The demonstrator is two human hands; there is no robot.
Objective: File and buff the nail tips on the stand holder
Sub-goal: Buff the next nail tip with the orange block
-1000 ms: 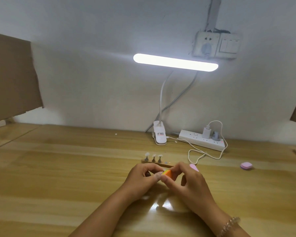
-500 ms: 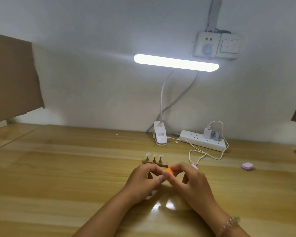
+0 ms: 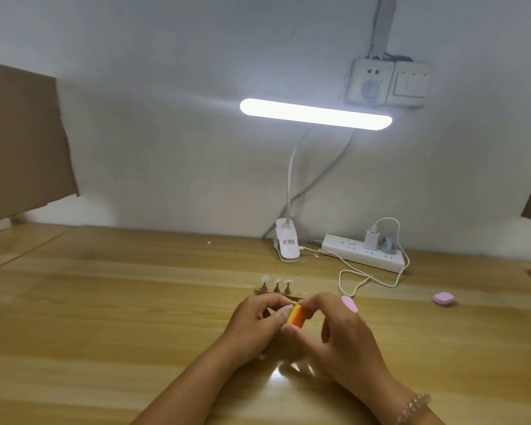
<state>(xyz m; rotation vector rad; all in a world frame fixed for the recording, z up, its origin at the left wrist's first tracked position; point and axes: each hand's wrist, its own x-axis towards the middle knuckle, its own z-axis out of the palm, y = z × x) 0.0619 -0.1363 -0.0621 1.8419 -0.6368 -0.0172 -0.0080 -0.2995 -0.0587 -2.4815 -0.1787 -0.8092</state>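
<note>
A wooden stand holder (image 3: 265,291) lies on the desk with three nail tips (image 3: 277,283) standing on pegs at its left end. Just in front of it, my hands meet above the desk. My right hand (image 3: 341,329) grips an orange and yellow buffer block (image 3: 296,315) between thumb and fingers. My left hand (image 3: 258,322) has its fingers curled and pinches a small pale nail tip (image 3: 295,303) against the block's left face. Most of that tip is hidden by my fingertips.
A pink nail file (image 3: 350,303) lies behind my right hand. A small pink pad (image 3: 444,299) sits to the right. Further back are a clip lamp (image 3: 287,248), a power strip (image 3: 364,256) and a looping white cable (image 3: 354,279). Cardboard stands at the far left.
The buffer block slid back and forth against the pinched tip: less of it showed half a second ago, more shows now. Both hands stayed in place.
</note>
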